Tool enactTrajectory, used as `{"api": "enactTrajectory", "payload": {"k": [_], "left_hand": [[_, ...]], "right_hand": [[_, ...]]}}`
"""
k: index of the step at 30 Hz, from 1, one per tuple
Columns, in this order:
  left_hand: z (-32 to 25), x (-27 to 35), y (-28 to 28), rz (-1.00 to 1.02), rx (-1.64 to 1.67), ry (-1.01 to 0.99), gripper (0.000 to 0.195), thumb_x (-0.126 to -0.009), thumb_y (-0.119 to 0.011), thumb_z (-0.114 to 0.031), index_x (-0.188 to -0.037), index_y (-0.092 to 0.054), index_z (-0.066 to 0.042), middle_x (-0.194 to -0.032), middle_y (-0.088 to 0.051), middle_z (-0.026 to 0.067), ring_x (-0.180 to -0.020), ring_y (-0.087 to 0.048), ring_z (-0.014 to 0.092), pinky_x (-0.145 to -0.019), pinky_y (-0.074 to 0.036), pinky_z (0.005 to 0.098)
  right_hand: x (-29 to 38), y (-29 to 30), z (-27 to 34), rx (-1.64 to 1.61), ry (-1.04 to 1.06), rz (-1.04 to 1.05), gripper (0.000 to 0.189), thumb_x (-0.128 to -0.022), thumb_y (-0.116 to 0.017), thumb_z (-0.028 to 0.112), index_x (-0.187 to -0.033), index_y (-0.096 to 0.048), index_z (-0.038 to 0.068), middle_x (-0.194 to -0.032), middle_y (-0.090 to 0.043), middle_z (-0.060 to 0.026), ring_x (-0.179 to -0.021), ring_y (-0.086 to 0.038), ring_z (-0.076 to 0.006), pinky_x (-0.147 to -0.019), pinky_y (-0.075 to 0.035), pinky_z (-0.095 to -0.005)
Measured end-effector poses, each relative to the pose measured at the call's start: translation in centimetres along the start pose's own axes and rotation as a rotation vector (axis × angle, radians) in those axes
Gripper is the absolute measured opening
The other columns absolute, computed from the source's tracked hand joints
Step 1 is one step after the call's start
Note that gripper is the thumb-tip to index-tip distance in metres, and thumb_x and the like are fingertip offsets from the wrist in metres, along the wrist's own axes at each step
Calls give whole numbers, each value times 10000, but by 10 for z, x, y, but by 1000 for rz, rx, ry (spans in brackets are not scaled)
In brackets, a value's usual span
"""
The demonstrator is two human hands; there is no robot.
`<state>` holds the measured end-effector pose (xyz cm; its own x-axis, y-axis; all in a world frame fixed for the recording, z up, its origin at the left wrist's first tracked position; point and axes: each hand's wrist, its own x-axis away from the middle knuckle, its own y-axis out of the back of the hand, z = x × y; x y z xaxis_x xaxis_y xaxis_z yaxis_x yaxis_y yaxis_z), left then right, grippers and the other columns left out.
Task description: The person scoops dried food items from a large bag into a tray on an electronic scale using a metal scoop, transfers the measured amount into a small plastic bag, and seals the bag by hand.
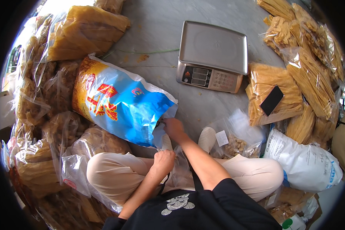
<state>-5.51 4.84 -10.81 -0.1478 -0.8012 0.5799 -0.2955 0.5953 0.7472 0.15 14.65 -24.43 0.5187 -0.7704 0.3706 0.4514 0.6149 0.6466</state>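
In front of me a large blue and yellow printed woven sack lies on its side, its mouth turned towards my legs. At that mouth is my right hand, blurred, with its fingertips partly hidden inside. Something dark shows by the fingers, too small to tell what it is. My left hand is closed in a fist above my lap, on the edge of a clear plastic bag. The bag hangs between my crossed legs, and its contents are hard to make out.
Beyond the sack stands a digital weighing scale with a bare metal pan. Bagged dried sheets are heaped at left. At right, a phone rests on a packet of dried sheets, near a white sack and a bag of small pieces.
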Motion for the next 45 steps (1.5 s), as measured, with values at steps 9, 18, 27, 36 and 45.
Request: {"api": "enactTrajectory", "payload": {"k": [9, 18, 27, 36, 45], "left_hand": [[2, 2, -3, -36, 31, -72, 329, -709, -530, -67, -1008, -454, 48, -734, -619, 169, -700, -635, 334, -588, -509, 416], [10, -6, -17, -75, 163, -60, 321, -751, -443, -44, -1052, -454, 67, -870, -614, 246, -857, -598, 381, -735, -476, 438], [36, -33, -47, -325, 293, -23, 363, -780, -481, -70, -1127, -476, 35, -886, -606, 261, -845, -595, 395, -742, -485, 432], [-18, -9, 25, -476, 476, 122, 232, -767, -496, -97, -925, -665, -74, -854, -621, 212, -846, -592, 377, -752, -481, 440], [-32, -11, 16, -342, 156, 3, 205, -763, -495, -99, -891, -654, -74, -821, -621, 191, -834, -595, 355, -735, -482, 431]], "right_hand": [[79, 82, -31, -73, -32, -123, 322, -687, -586, 163, -1005, -628, 135, -792, -622, -151, -768, -593, -344, -658, -471, -429], [154, 151, -23, 66, -56, -271, 297, -696, -593, 177, -972, -646, 81, -796, -638, -143, -749, -604, -327, -678, -485, -406], [269, 204, 3, 92, -137, -387, 180, -695, -578, 174, -834, -612, 64, -689, -590, -184, -682, -574, -373, -618, -454, -443], [343, 210, 36, 194, -144, -373, 292, -713, -581, 134, -980, -638, 30, -752, -620, -179, -717, -599, -353, -659, -481, -407], [337, 196, 45, 327, -131, -178, 138, -709, -529, 98, -790, -584, 1, -737, -618, -186, -712, -604, -350, -676, -479, -443]]}}
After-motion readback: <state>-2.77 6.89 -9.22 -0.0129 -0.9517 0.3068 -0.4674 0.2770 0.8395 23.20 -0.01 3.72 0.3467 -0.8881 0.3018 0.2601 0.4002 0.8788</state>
